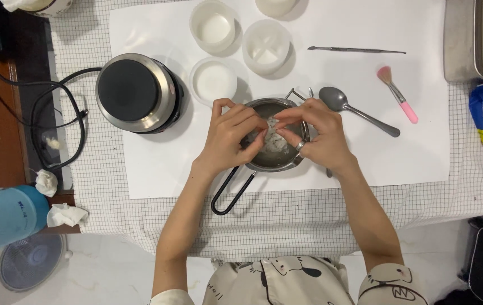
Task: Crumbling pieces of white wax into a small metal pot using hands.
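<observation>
The fingers [259,131] of both hands are pinching narrowly together over a pale, crumbly lump [271,141], each hand gripping one side of it as if pulling it apart; the lump is sitting inside the pot [278,161], so any bits that break off are falling into the metal bowl rather than onto the paper; the left hand [231,138] is coming in from the left rim and the right hand [315,135], wearing a ring, from the right rim, the two meeting above the middle of the pot; the pot's looped black handle [231,195] is pointing toward the person, lying clear of both wrists; the pot is resting on a white sheet [156,169] that is covering the checked cloth [286,220] on the desk, seemingly to keep spills off it; just beside the pot to the right a spoon [354,110] is lying with its bowl toward the pot, within easy reach; farther right a pink brush [399,96] and, above it, a thin metal pick [357,50] are lying apart from the work; just behind the pot three round white moulds [213,80] are standing close together; to the left a small hotplate [135,91] is sitting near the pot, its cord [55,113] trailing off the cloth's left edge.
</observation>
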